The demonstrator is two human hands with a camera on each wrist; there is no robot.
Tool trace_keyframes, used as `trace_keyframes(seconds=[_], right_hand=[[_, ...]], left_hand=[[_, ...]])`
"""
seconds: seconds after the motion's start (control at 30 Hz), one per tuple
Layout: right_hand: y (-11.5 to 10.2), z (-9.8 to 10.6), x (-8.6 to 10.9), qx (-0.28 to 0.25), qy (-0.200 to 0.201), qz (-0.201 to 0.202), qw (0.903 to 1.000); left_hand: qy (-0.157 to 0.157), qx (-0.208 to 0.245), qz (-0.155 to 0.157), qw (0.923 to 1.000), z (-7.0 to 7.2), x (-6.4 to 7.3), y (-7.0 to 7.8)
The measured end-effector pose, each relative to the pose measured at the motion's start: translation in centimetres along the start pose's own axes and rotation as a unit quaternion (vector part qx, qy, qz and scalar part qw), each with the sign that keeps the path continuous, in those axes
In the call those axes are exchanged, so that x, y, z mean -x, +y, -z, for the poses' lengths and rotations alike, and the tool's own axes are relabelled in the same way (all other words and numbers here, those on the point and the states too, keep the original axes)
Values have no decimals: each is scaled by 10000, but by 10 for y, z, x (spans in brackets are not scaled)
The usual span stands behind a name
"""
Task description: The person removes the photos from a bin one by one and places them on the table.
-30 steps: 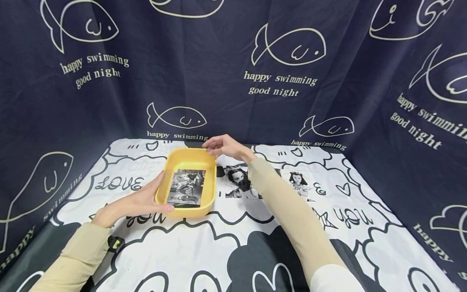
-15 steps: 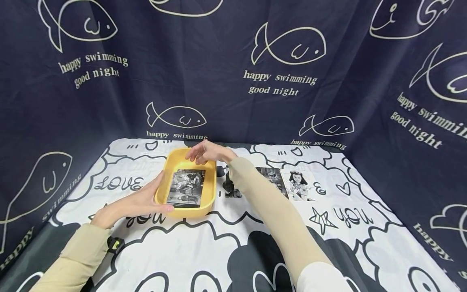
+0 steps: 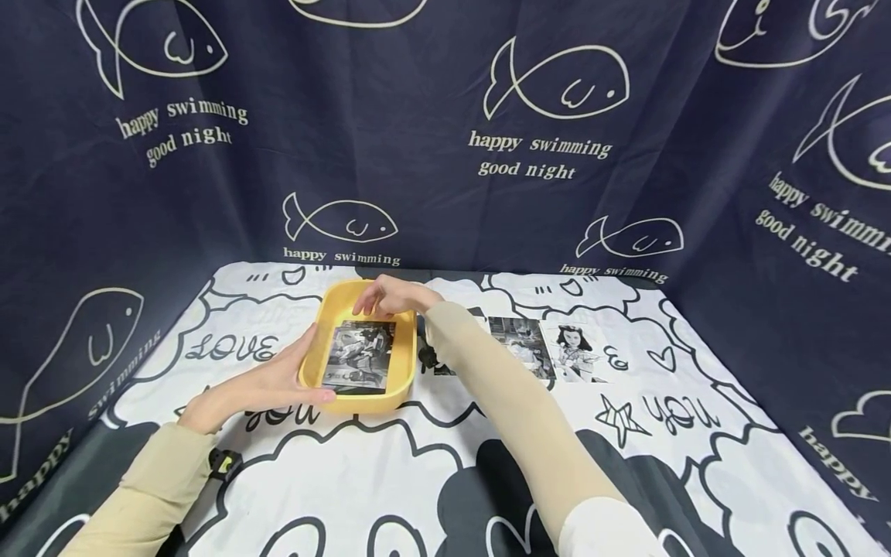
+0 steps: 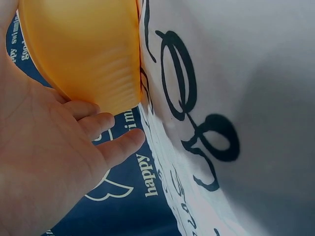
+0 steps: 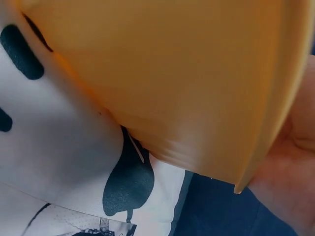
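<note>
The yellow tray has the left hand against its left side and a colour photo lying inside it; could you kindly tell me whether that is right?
Not quite: the photo inside the yellow tray is black-and-white, as the head view shows. The left hand is as you say.

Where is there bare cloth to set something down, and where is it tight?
Widest: the cloth in front of the tray, between left sleeve and right sleeve. Also right of the end photo. Tight: right of the tray, where the right sleeve crosses the photos, and inside it, taken up by another photo and the right grip.
</note>
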State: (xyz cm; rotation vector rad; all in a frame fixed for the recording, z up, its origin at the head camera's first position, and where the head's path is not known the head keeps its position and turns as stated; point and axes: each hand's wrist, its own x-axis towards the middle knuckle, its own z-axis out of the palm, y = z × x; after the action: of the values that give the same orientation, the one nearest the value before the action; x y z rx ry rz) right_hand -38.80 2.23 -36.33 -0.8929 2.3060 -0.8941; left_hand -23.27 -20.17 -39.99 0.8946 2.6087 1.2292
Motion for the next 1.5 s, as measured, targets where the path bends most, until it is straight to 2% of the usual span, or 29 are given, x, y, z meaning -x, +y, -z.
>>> trace_keyframes(seconds=[0.17, 0.5, 0.73, 1.03, 1.5], right_hand=[[-1, -1, -3, 409, 54, -176, 9990], [-2, -5, -4, 1116, 185, -346, 9930], [-2, -6, -4, 1598, 155, -440, 9860], [-3, -8, -4, 1683, 119, -468, 9845], [-7, -10, -2, 1931, 33, -793, 9780]], left_hand=[[13, -101, 14, 9999, 0, 0, 1], [14, -309, 362, 9989, -1, 2, 2], [17, -368, 447, 9983, -1, 2, 1], [12, -277, 397, 9988, -1, 1, 1], [-12, -196, 422, 9989, -1, 2, 2]])
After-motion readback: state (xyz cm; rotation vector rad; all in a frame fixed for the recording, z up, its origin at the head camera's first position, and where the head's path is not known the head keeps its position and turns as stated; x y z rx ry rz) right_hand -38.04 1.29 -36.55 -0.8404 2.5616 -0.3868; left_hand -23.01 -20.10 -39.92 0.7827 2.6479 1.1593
